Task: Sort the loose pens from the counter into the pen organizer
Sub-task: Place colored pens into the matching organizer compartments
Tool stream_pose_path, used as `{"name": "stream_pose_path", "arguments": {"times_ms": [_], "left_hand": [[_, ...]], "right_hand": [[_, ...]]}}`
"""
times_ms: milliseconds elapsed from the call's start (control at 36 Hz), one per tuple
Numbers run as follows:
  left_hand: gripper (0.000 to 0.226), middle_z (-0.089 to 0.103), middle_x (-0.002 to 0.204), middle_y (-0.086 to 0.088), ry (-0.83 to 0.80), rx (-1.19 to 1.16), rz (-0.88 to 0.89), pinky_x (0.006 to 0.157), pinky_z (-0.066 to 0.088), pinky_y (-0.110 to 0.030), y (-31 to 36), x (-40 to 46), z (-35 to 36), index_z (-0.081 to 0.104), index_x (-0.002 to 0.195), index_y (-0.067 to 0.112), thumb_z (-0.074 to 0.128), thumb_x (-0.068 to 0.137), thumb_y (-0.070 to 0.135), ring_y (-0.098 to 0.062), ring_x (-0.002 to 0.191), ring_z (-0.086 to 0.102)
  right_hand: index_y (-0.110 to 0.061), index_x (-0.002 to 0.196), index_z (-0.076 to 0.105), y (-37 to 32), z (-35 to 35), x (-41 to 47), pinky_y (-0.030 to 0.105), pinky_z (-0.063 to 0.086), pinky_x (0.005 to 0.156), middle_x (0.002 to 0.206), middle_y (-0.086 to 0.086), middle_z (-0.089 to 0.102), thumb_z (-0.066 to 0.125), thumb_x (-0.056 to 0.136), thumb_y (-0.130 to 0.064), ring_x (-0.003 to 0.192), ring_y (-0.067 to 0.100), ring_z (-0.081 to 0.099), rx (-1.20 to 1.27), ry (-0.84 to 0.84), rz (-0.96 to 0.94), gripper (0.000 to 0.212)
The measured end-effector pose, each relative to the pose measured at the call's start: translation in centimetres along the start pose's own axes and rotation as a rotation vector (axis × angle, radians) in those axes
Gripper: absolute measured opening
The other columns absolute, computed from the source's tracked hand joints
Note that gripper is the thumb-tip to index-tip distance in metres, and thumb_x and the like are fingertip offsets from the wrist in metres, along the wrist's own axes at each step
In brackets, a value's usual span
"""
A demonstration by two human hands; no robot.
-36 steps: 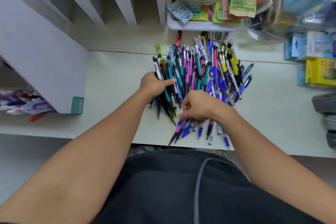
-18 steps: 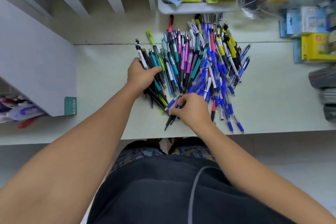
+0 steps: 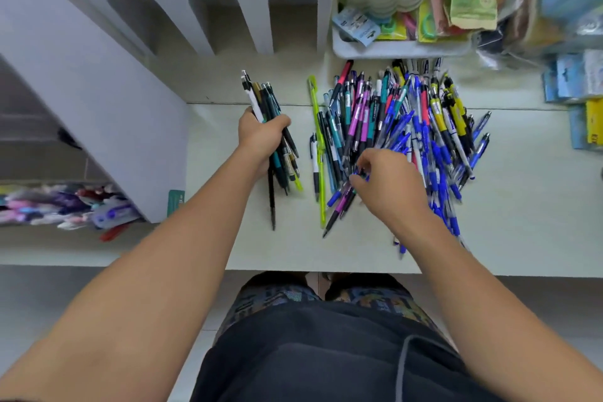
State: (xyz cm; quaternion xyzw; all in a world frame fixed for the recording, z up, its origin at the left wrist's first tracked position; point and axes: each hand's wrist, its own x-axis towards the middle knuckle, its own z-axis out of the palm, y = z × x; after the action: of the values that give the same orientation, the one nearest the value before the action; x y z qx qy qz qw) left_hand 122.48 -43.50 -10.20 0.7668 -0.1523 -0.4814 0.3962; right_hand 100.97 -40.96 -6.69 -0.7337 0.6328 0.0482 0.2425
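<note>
A big pile of loose pens (image 3: 401,130), blue, purple, teal, yellow and black, lies on the pale counter (image 3: 522,206). My left hand (image 3: 261,137) grips a bundle of dark pens (image 3: 264,98), held apart to the left of the pile. My right hand (image 3: 388,186) is over the pile's near edge, fingers curled and pinching a blue pen (image 3: 359,173). The white pen organizer (image 3: 228,19), with arched slots, stands at the back left; its slots look dark and I cannot see inside.
A white tray (image 3: 391,47) of packets sits behind the pile. Boxes (image 3: 580,101) line the right edge. A white slanted panel (image 3: 107,127) is at the left, with several coloured items (image 3: 65,209) below it. The counter's front edge is near my body.
My left hand has lifted a bundle of dark pens out of the pile and moved it left. My right hand stayed at the pile's near edge, picking among the blue pens.
</note>
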Motion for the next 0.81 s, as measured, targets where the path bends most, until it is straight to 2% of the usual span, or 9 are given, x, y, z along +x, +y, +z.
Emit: {"name": "stream_pose_path", "arguments": {"times_ms": [83, 194, 306, 361, 472, 528, 583, 750, 806], "left_hand": [[0.02, 0.064, 0.085, -0.005, 0.006, -0.06, -0.01, 0.055, 0.054, -0.025, 1.0, -0.4, -0.2, 0.06, 0.102, 0.013, 0.071, 0.086, 0.008, -0.021, 0.073, 0.065], [0.021, 0.064, 0.088, -0.008, 0.036, -0.136, 0.016, 0.066, 0.061, -0.036, 3.0, -0.5, -1.4, 0.057, 0.098, 0.015, 0.071, 0.084, 0.007, -0.024, 0.076, 0.067], [0.025, 0.057, 0.083, 0.0, 0.074, 0.014, 0.182, 0.07, 0.056, -0.034, 5.2, -0.9, -3.8, 0.051, 0.088, 0.023, 0.069, 0.086, 0.006, -0.014, 0.073, 0.059], [0.028, 0.057, 0.084, 0.001, 0.072, 0.063, 0.254, 0.075, 0.058, -0.034, 5.8, -1.1, -5.2, 0.049, 0.087, 0.026, 0.069, 0.086, 0.006, -0.015, 0.076, 0.059], [0.032, 0.06, 0.09, 0.004, 0.075, 0.101, 0.321, 0.079, 0.059, -0.031, 6.1, -1.4, -7.1, 0.05, 0.092, 0.031, 0.069, 0.086, 0.006, -0.009, 0.08, 0.061], [0.029, 0.06, 0.091, 0.003, 0.078, 0.085, 0.329, 0.079, 0.06, -0.031, 6.1, -1.5, -7.6, 0.053, 0.099, 0.026, 0.069, 0.086, 0.006, -0.01, 0.082, 0.062], [0.029, 0.061, 0.092, 0.002, 0.087, 0.063, 0.331, 0.08, 0.06, -0.032, 5.9, -1.5, -7.9, 0.054, 0.104, 0.023, 0.069, 0.086, 0.006, -0.012, 0.083, 0.063], [0.031, 0.061, 0.095, 0.002, 0.064, 0.037, 0.335, 0.081, 0.059, -0.031, 5.8, -1.4, -8.0, 0.052, 0.1, 0.026, 0.07, 0.086, 0.006, -0.012, 0.088, 0.063], [0.032, 0.06, 0.095, 0.003, 0.047, 0.037, 0.336, 0.077, 0.058, -0.028, 5.8, -1.4, -7.7, 0.051, 0.103, 0.025, 0.07, 0.086, 0.006, -0.01, 0.088, 0.062]], "right_hand": [[-0.018, 0.093, 0.067, -2.4, -0.4, -0.2, 0.036, 0.056, 0.068, 0.084, -0.002, 0.067, 0.069, 0.092, -0.033, 0.075, 0.02, 0.063, 0.11, 0.081, -0.08, 0.016], [-0.022, 0.09, 0.067, -5.5, 2.1, 0.3, 0.034, 0.056, 0.07, 0.079, -0.004, 0.066, 0.076, 0.084, -0.048, 0.077, 0.017, 0.064, 0.248, -0.2, -0.123, 0.028], [-0.019, 0.118, 0.065, -7.7, 5.2, 0.9, 0.035, 0.051, 0.076, 0.106, 0.001, 0.065, 0.076, 0.085, -0.042, 0.098, 0.023, 0.062, 0.093, -0.207, -0.309, 0.041], [-0.019, 0.133, 0.058, -8.7, 6.5, 1.2, 0.04, 0.049, 0.09, 0.128, 0.004, 0.059, 0.076, 0.086, -0.038, 0.116, 0.027, 0.053, 0.017, -0.173, -0.459, 0.054], [-0.025, 0.154, 0.038, -10.2, 8.9, 2.0, 0.05, 0.024, 0.121, 0.164, 0.005, 0.029, 0.066, 0.091, -0.044, 0.152, 0.033, 0.019, -0.233, -0.144, -0.766, 0.072], [-0.029, 0.161, 0.02, -10.5, 10.1, 2.5, 0.051, 0.003, 0.126, 0.17, 0.003, 0.013, 0.051, 0.098, -0.054, 0.157, 0.029, 0.0, -0.35, -0.21, -0.849, 0.074], [-0.027, 0.162, 0.014, -10.5, 10.8, 2.7, 0.051, -0.002, 0.126, 0.17, 0.003, 0.01, 0.039, 0.102, -0.058, 0.157, 0.027, -0.001, -0.412, -0.242, -0.912, 0.072], [-0.006, 0.151, 0.041, -6.8, 8.2, 4.2, 0.041, 0.004, 0.127, 0.168, 0.009, 0.02, 0.035, 0.104, -0.058, 0.156, 0.029, 0.015, -0.366, -0.248, -0.882, 0.07], [-0.001, 0.147, 0.046, -4.8, 7.0, 4.9, 0.038, 0.003, 0.125, 0.167, 0.011, 0.022, 0.042, 0.106, -0.045, 0.155, 0.03, 0.019, -0.386, -0.194, -0.851, 0.06]]}}
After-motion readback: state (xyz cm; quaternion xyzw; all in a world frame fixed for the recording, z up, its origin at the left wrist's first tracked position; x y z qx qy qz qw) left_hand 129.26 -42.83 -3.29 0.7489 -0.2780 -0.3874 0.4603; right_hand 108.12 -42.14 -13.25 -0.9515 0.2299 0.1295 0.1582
